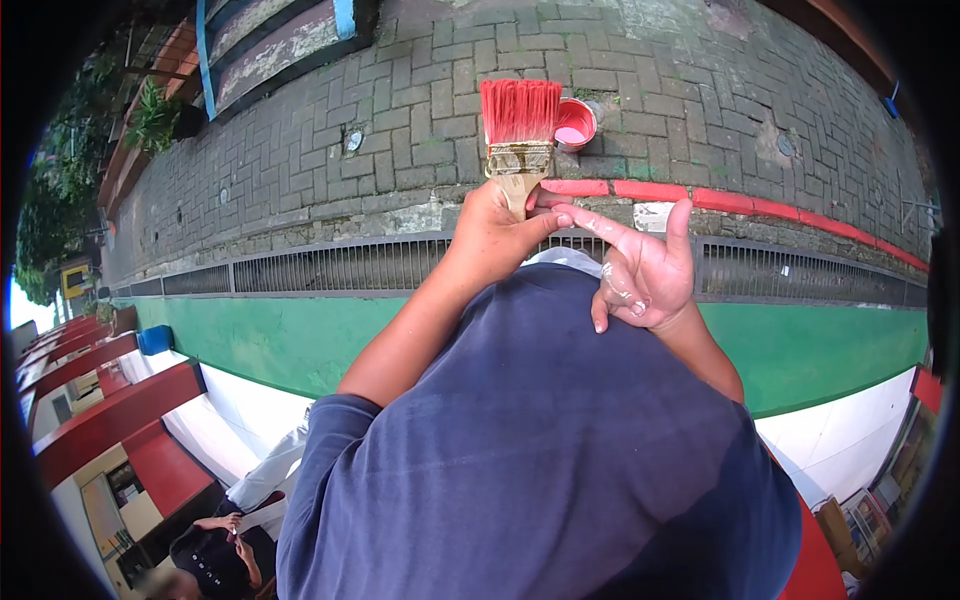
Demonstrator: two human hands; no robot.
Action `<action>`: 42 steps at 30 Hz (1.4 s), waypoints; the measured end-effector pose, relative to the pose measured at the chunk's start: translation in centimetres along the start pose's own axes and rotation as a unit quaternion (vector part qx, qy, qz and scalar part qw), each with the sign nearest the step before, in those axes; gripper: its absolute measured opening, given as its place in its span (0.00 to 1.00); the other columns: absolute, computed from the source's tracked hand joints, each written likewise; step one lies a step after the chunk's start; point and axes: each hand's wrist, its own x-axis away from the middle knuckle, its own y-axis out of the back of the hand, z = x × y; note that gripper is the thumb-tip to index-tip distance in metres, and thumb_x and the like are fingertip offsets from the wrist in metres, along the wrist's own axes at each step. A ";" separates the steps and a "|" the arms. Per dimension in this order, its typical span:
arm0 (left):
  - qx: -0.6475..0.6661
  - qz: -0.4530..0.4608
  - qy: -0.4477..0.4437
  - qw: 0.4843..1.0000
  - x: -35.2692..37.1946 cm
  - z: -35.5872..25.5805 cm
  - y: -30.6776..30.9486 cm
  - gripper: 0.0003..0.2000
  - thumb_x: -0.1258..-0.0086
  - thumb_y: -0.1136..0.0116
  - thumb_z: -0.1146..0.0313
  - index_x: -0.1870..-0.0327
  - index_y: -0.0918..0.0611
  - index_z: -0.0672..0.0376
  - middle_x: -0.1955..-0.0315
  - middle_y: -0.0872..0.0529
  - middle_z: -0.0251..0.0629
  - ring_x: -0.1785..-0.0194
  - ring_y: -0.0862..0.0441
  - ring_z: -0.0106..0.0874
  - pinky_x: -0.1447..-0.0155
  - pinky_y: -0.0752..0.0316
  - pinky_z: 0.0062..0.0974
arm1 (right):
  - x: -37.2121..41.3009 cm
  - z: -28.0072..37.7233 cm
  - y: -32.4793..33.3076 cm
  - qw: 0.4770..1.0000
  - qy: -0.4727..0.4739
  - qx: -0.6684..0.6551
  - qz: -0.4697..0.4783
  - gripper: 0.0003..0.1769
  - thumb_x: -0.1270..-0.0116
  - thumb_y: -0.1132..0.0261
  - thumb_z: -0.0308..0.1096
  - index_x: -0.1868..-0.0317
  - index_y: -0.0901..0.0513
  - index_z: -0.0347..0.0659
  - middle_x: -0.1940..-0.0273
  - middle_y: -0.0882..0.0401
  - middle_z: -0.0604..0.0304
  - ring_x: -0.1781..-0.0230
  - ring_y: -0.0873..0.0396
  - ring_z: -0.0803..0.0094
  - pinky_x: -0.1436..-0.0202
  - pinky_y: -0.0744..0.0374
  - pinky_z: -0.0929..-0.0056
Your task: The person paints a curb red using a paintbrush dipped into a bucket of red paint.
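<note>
My left hand (497,232) is closed around the wooden handle of a wide paintbrush (522,115), its bristles red with paint and pointing away from me. The left thumb meets the outstretched index finger of my right hand (645,268). That right hand is turned palm up, thumb and index finger spread and the other fingers bent, and it holds nothing. Whitish and pinkish paint smears its fingers. Just beyond the brush, on the paving, stands a small paint bucket (588,122) with pink-red paint inside, partly hidden by the bristles.
A metal drain grate (340,268) crosses in front of me, with a red-painted kerb (740,203) beyond it. Green-painted floor (260,345) lies on my side. At the lower left another person (215,555) sits with a small object in the hands. Steps (280,50) rise at the far left.
</note>
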 end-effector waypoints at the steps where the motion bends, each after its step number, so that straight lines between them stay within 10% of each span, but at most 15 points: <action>1: 0.008 0.002 -0.012 1.000 0.0 0.2 0.1 0.15 0.32 0.35 0.82 0.64 0.34 0.59 0.54 0.13 0.51 0.46 0.14 0.33 0.46 0.16 0.30 | 0.1 0.1 0.2 1.000 0.000 0.000 0.004 0.72 0.42 0.65 0.88 0.21 0.68 0.29 0.82 0.24 0.56 0.87 0.26 0.72 0.52 0.15 0.41; 12: 0.036 0.009 -0.074 0.997 0.1 0.0 -1.0 0.19 0.37 0.27 0.77 0.67 0.34 0.58 0.62 0.11 0.44 0.60 0.11 0.28 0.58 0.17 0.26 | -0.4 -0.1 -0.4 0.999 -0.009 -0.013 0.037 0.74 0.44 0.65 0.89 0.22 0.71 0.28 0.83 0.26 0.57 0.88 0.29 0.73 0.52 0.16 0.38; 26: 0.121 -0.008 -0.049 0.991 1.3 0.9 -0.3 0.15 0.34 0.32 0.79 0.69 0.31 0.60 0.57 0.11 0.48 0.53 0.12 0.29 0.53 0.15 0.28 | 0.5 -0.5 0.4 0.999 -0.002 -0.018 0.043 0.76 0.46 0.63 0.90 0.23 0.70 0.25 0.83 0.26 0.58 0.88 0.28 0.73 0.52 0.17 0.38; 32: -0.034 -0.007 -0.099 0.994 1.2 0.6 -0.9 0.15 0.32 0.33 0.78 0.66 0.32 0.59 0.57 0.11 0.50 0.59 0.11 0.30 0.58 0.15 0.25 | 0.3 -0.7 -0.1 0.999 -0.002 0.007 0.050 0.75 0.45 0.63 0.90 0.22 0.70 0.28 0.83 0.27 0.58 0.89 0.30 0.74 0.52 0.16 0.38; 36: 0.136 -0.027 -0.036 0.990 1.1 1.5 -0.6 0.08 0.28 0.37 0.76 0.61 0.27 0.61 0.56 0.11 0.48 0.62 0.12 0.28 0.59 0.15 0.24 | 0.6 -0.7 0.0 0.999 0.005 0.022 0.045 0.74 0.45 0.61 0.89 0.21 0.70 0.30 0.84 0.28 0.59 0.89 0.33 0.75 0.53 0.16 0.38; 42: 0.050 -0.021 0.021 0.998 2.3 0.3 0.2 0.11 0.31 0.31 0.72 0.52 0.18 0.65 0.63 0.10 0.35 0.67 0.16 0.20 0.64 0.20 0.17 | 0.7 -1.0 -0.3 0.999 0.050 -0.010 0.013 0.57 0.30 0.50 0.75 0.19 0.62 0.43 0.72 0.25 0.60 0.83 0.34 0.74 0.59 0.16 0.43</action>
